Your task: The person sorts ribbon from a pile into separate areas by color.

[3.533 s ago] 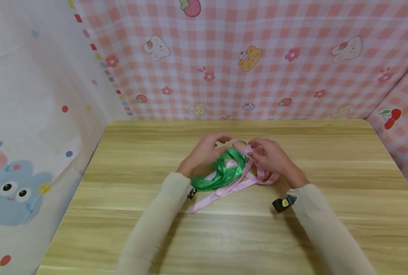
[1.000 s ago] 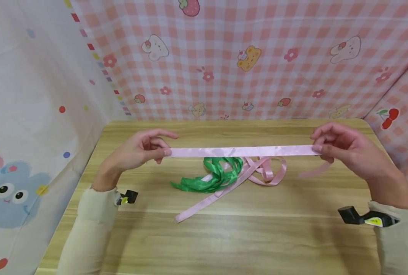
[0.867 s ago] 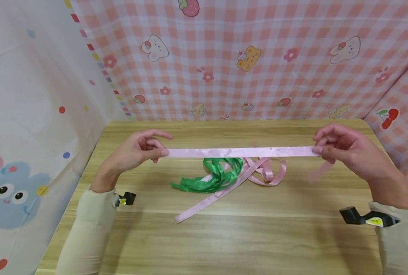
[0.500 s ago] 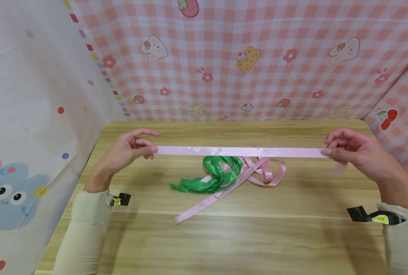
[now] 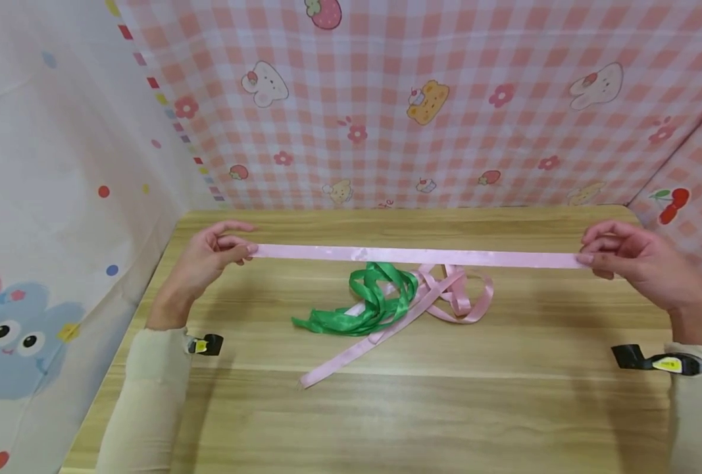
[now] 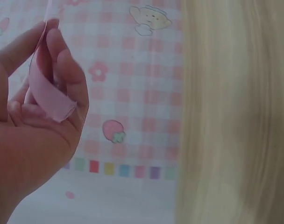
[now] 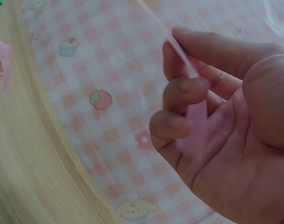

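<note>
A pink satin ribbon (image 5: 416,255) is stretched taut and nearly level above the table between both hands. My left hand (image 5: 199,263) pinches it near one end between thumb and finger; in the left wrist view a short tail of the ribbon (image 6: 51,95) curls in against the palm. The other end is pinched by my right hand (image 5: 641,263), and its loose tail (image 7: 195,126) hangs down inside the curled fingers in the right wrist view. Beneath the stretched strip lie a tangled green ribbon (image 5: 333,321) and more pink ribbon (image 5: 339,362), looped and crossing each other.
The wood-grain table (image 5: 386,421) ends at the back against a pink checked cloth (image 5: 327,99) with cartoon prints. A white cloth (image 5: 43,151) with coloured dots hangs on the left side. A small black camera (image 5: 629,357) is strapped at the right wrist.
Earlier, both hands were at the ribbon pile. Since then one pink ribbon has been lifted off and pulled straight. Over the last second the hands have moved farther apart, lengthening the stretched part.
</note>
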Demonstrator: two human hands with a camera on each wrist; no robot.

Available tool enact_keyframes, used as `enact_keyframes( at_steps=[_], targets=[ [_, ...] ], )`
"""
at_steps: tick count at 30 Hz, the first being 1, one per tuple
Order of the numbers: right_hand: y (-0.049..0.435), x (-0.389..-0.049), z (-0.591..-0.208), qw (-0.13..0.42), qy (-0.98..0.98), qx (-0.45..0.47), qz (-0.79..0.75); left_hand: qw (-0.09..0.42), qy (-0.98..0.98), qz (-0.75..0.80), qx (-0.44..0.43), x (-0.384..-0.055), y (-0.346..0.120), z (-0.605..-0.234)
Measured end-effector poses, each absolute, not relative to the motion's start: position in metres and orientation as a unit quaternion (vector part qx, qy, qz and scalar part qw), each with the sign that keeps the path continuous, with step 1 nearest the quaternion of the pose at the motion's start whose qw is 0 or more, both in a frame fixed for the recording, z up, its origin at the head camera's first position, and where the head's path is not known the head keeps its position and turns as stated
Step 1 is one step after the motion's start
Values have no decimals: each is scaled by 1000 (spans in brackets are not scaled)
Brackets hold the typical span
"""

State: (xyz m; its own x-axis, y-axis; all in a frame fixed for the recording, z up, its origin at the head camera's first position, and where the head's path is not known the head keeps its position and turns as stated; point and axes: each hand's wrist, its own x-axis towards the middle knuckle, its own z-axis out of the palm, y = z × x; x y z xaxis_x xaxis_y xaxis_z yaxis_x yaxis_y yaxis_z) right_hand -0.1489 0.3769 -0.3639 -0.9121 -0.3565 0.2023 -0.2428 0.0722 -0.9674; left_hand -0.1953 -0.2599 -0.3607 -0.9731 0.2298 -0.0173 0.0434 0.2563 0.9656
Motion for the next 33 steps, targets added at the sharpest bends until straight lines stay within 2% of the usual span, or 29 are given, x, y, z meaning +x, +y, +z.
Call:
enact_keyframes(
  at_steps=[5,12,18,20,27,33],
  targets=[
    [391,-153,-371,76,677,-227,-696,76,778,621,58,-197,-266,-372],
    [392,-171,-389,63,655,-96,-747,63,776,627,-27,-210,-268,-393],
    [389,-192,-404,100,618,-36,-779,59,677,729,-80,-228,-265,-409],
    [386,-199,-408,93,623,-15,-777,52,650,751,-104,-235,-265,-414],
    [369,-222,-422,13,650,118,-751,10,636,753,-166,-256,-259,-435],
    [363,-236,-434,7,674,167,-720,17,606,764,-222,-266,-258,-446]
  ],
)
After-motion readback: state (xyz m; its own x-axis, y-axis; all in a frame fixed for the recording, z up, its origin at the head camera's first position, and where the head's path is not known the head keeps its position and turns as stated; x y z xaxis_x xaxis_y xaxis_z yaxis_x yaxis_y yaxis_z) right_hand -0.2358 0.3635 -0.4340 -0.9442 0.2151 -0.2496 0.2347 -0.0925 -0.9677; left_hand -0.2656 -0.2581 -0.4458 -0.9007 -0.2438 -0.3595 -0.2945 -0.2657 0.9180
